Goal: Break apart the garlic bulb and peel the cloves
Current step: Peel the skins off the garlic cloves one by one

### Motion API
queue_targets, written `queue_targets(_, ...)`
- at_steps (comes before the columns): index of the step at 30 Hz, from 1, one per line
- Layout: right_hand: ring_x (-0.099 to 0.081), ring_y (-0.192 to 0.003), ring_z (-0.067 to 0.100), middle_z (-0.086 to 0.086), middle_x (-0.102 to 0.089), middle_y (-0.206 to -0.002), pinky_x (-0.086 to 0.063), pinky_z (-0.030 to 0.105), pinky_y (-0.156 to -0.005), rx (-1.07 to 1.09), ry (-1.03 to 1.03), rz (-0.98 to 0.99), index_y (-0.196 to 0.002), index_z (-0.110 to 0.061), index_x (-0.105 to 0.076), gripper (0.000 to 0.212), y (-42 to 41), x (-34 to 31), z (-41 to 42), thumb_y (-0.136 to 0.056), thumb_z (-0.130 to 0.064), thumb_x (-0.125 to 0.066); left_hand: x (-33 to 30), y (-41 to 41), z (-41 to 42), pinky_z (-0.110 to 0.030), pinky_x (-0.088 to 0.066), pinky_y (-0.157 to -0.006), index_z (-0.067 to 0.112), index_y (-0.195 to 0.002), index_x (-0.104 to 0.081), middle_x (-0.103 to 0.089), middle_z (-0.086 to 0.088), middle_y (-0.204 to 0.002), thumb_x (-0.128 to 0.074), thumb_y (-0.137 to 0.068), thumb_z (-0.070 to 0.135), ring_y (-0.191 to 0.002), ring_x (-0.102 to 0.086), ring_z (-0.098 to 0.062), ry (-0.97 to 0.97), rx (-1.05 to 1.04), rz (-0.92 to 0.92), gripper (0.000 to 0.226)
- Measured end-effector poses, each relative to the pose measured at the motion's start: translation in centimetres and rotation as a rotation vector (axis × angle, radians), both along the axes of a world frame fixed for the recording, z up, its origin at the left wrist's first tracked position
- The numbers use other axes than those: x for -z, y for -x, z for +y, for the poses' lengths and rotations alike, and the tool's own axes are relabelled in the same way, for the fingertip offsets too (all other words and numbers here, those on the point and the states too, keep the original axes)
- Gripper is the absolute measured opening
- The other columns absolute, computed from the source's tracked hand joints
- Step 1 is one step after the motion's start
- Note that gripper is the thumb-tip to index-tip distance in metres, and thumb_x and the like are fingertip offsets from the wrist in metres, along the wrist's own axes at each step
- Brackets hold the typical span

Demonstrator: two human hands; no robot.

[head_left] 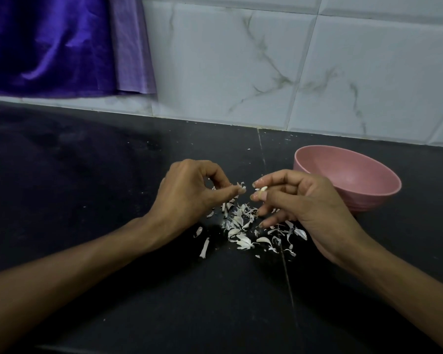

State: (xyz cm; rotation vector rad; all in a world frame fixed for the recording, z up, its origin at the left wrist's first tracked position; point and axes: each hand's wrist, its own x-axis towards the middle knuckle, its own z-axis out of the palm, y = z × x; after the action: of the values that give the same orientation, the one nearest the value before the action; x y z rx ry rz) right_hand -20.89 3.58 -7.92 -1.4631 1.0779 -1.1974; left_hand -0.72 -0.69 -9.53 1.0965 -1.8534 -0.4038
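Pinching a garlic clove (263,189), right hand (304,203) faces left hand (189,192), which pinches a peel scrap (241,186).

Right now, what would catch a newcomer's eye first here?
Two bare hands meet over the middle of a dark counter: the right hand pinches a small garlic clove, and the left hand pinches a scrap of skin. Below them lies a scatter of white garlic skins. A pink bowl sits to the right, near the tiled wall.
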Motion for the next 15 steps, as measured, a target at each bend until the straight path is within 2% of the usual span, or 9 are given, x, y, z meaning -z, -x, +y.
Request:
queue_targets(2, -0.066, -0.066, 0.018, 0.013, -0.072, -0.081, -0.059, 0.031, -0.059, -0.002, 0.027, 0.019, -0.095, -0.005, -0.071, 0.013, 0.1, 0.1, -0.1, -0.084, 0.000, -0.070, 0.2, -0.2, -0.4, -0.029, -0.043, -0.054, 0.024, -0.062, -0.066, -0.065, 0.014, -0.060, -0.070, -0.069, 0.064, -0.048, -0.053, -0.001, 0.030, -0.025, -0.032, 0.040)
queue_targets(3, -0.066, -0.065, 0.017, 0.011, -0.072, -0.079, -0.059, 0.031, -0.059, -0.001, 0.045, 0.031, -0.095, -0.006, -0.072, 0.012, 0.1, 0.2, -0.1, -0.084, 0.000, -0.070, 0.3, -0.2, -0.7, -0.029, -0.044, -0.056, 0.025, -0.066, -0.069, -0.066, 0.015, -0.064, -0.070, -0.072, 0.063, -0.051, -0.053, 0.001, 0.038, -0.003, -0.047, 0.038)
queue_targets(5, -0.064, -0.063, 0.016, 0.007, -0.070, -0.075, -0.059, 0.030, -0.058, 0.001, 0.084, 0.052, -0.095, -0.007, -0.073, 0.013, 0.2, 0.2, -0.2, -0.085, 0.000, -0.069, 0.5, -0.3, -1.2, -0.037, -0.053, -0.065, 0.026, -0.079, -0.075, -0.070, 0.016, -0.078, -0.071, -0.081, 0.049, -0.068, -0.062, 0.002, 0.049, 0.072, -0.064, 0.024)
queue_targets(7, -0.063, -0.061, 0.016, 0.004, -0.067, -0.071, -0.059, 0.029, -0.057, 0.006, 0.117, 0.066, -0.097, -0.007, -0.074, 0.014, 0.2, 0.1, -0.3, -0.086, 0.001, -0.068, 0.5, -0.4, -1.5, -0.042, -0.056, -0.071, 0.029, -0.086, -0.075, -0.070, 0.017, -0.084, -0.067, -0.080, 0.038, -0.077, -0.066, -0.001, 0.068, 0.096, -0.093, 0.014)
queue_targets(11, -0.063, -0.058, 0.018, 0.009, -0.064, -0.070, -0.060, 0.032, -0.057, 0.051, 0.205, 0.155, -0.098, -0.008, -0.075, 0.015, 0.4, 0.0, -0.4, -0.085, -0.002, -0.072, 0.2, -0.4, -1.1, -0.030, -0.046, -0.063, 0.031, -0.076, -0.076, -0.068, 0.017, -0.075, -0.080, -0.073, 0.044, -0.063, -0.056, 0.004, 0.070, 0.043, -0.119, 0.013)
queue_targets(13, -0.065, -0.056, 0.019, 0.011, -0.066, -0.069, -0.059, 0.030, -0.054, 0.060, 0.258, 0.230, -0.094, -0.011, -0.075, 0.013, 0.3, 0.1, -0.4, -0.083, -0.005, -0.075, 0.3, -0.4, -1.1, -0.026, -0.041, -0.060, 0.031, -0.072, -0.076, -0.065, 0.018, -0.071, -0.076, -0.068, 0.055, -0.063, -0.055, 0.003, 0.069, -0.002, -0.134, 0.024)
queue_targets(15, -0.067, -0.054, 0.020, 0.013, -0.067, -0.066, -0.058, 0.029, -0.052, 0.072, 0.306, 0.276, -0.089, -0.012, -0.074, 0.011, 0.2, 0.1, -0.3, -0.080, -0.007, -0.078, 0.2, -0.4, -1.1, -0.028, -0.042, -0.061, 0.031, -0.077, -0.077, -0.065, 0.019, -0.073, -0.069, -0.071, 0.063, -0.066, -0.057, 0.001, 0.062, 0.033, -0.140, 0.034)
